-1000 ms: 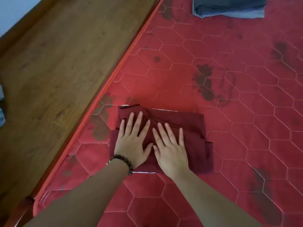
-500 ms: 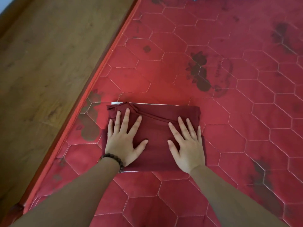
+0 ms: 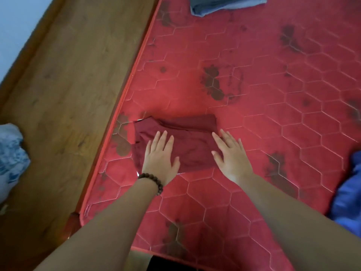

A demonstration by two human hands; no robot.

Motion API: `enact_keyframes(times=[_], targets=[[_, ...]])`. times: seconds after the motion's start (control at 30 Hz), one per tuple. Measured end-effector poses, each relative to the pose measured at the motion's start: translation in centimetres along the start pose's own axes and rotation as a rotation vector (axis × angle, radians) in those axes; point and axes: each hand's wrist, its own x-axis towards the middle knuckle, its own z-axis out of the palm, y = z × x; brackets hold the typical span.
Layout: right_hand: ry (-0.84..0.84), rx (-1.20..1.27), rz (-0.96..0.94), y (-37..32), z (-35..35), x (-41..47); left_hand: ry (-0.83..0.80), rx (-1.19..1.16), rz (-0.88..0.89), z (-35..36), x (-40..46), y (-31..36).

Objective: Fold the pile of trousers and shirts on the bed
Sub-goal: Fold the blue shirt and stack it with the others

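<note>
A dark red garment lies folded into a small rectangle on the red quilted mattress, near its left edge. My left hand, with a bead bracelet on the wrist, rests flat on the garment's left half with fingers straight. My right hand lies flat with straight fingers at the garment's right edge, partly on the mattress. A folded grey-blue garment sits at the top of the mattress. A crumpled blue garment lies at the right edge of the view.
A wooden floor runs along the left of the bed. A pale blue patterned cloth or bag lies on the floor at far left. The mattress's near edge shows at the bottom.
My hands have slid apart across the dark red garment, the right one reaching its right edge. The view has pulled back, so the blue garment at right now shows.
</note>
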Motion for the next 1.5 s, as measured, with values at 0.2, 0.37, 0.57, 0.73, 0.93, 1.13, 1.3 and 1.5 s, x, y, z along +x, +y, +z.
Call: enact_keyframes(times=[0.2,0.37,0.57,0.73,0.93,1.13,1.3,1.5], targets=[[0.069,0.003,0.13,3.9,-6.0,-7.2,-0.012,-0.04,0.057,-0.5,-2.9,9.7],[0.154,0.129,0.289,11.8,-8.7,-13.3,-0.032,-0.002,0.127,3.3,-3.3,19.4],[0.164,0.133,0.447,27.4,-10.7,-21.8,-0.086,-0.001,0.208,11.8,-3.6,35.5],[0.131,0.137,0.519,39.1,-12.4,-27.6,-0.149,-0.021,0.19,18.2,-4.1,47.5],[0.114,0.172,0.533,47.9,-12.7,-29.0,-0.154,-0.041,0.177,22.7,-2.3,53.8],[0.223,0.171,0.522,53.7,-11.8,-23.5,-0.158,-0.051,0.091,26.5,2.7,55.7],[0.321,0.172,0.673,58.6,-11.9,-19.0,-0.129,-0.202,0.029,29.6,6.6,56.9],[0.235,0.326,0.734,58.6,-10.8,-15.5,-0.143,-0.349,-0.158,31.6,8.5,58.3]])
